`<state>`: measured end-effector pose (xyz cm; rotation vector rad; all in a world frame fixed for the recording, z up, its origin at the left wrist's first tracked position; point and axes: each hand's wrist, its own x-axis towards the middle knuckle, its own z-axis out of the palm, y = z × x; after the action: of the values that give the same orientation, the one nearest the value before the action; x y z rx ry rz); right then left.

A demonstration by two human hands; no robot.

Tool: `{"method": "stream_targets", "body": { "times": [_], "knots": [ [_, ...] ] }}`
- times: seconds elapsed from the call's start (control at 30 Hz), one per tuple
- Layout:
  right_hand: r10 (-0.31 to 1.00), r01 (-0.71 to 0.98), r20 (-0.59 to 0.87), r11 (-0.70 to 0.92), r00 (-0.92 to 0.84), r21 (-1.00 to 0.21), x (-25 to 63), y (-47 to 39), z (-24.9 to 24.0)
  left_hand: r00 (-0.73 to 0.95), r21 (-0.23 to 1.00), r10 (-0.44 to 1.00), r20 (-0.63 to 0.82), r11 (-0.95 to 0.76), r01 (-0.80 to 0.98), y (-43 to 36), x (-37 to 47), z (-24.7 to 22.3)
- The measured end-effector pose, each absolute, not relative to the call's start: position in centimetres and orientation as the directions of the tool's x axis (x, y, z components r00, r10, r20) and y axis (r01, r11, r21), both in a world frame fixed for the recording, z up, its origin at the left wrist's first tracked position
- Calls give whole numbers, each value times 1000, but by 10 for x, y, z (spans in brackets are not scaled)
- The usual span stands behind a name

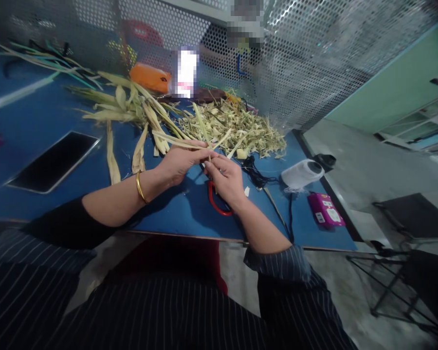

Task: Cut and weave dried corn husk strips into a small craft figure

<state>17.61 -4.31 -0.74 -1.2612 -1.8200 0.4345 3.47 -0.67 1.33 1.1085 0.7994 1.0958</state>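
Note:
My left hand point(182, 163), with a gold bangle on the wrist, pinches pale green-yellow husk strips point(202, 125) above the middle of the table. Close against it, my right hand point(227, 177) is closed on the same strips, thumb and fingers pressed together. Strip ends stick up and out beyond the fingertips; a long strand runs back to the left. The exact grip point is hidden by the fingers. Beneath my right hand, the red handle point(214, 201) of what look like scissors lies on the table. Whole dried husks point(113, 109) lie beyond my left hand.
A heap of husk scraps point(237, 127) lies behind my hands. On the blue table point(175, 209) are a phone point(54, 163), a white thread cone point(301, 174), black cord point(257, 175) and a magenta packet point(325, 210). A perforated metal screen point(295, 63) borders the back; a lit screen stands before it.

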Motion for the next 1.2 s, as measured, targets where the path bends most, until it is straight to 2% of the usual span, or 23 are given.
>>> {"method": "stream_targets", "body": {
  "times": [0.1,0.17,0.23,0.3,0.4,0.5,0.67,0.8,0.93,1.07,1.2],
  "knots": [
    [884,569,431,451,-179,-688,178,-45,-4,284,959,958,28,54,-279,-6,34,14],
    [905,508,395,416,-155,-754,179,-44,-2,302,948,953,6,90,-304,-5,32,14],
    [949,371,314,301,-27,-878,180,-41,-2,335,928,941,-41,160,-336,-2,30,14],
    [977,154,184,166,112,-974,183,-37,-2,392,911,914,-99,242,-333,-1,27,14],
    [987,-103,61,77,150,-992,186,-31,-4,513,911,846,-144,316,-265,-3,26,13],
    [991,-204,43,69,127,-977,187,-28,-5,563,928,815,-140,305,-212,-7,27,13],
    [971,-272,9,75,237,-959,187,-27,-5,539,947,817,-204,304,-103,-9,29,14],
    [935,-309,72,186,346,-933,188,-29,-2,564,942,793,-229,326,-75,-9,29,16],
    [925,-291,103,219,366,-931,189,-29,-2,573,951,789,-222,304,-50,-9,27,16],
    [934,-250,160,246,320,-936,192,-29,-3,554,939,810,-191,315,-136,-10,27,15],
    [934,-242,154,238,323,-941,193,-29,-2,529,924,831,-172,322,-205,-11,29,16]
  ]
}}
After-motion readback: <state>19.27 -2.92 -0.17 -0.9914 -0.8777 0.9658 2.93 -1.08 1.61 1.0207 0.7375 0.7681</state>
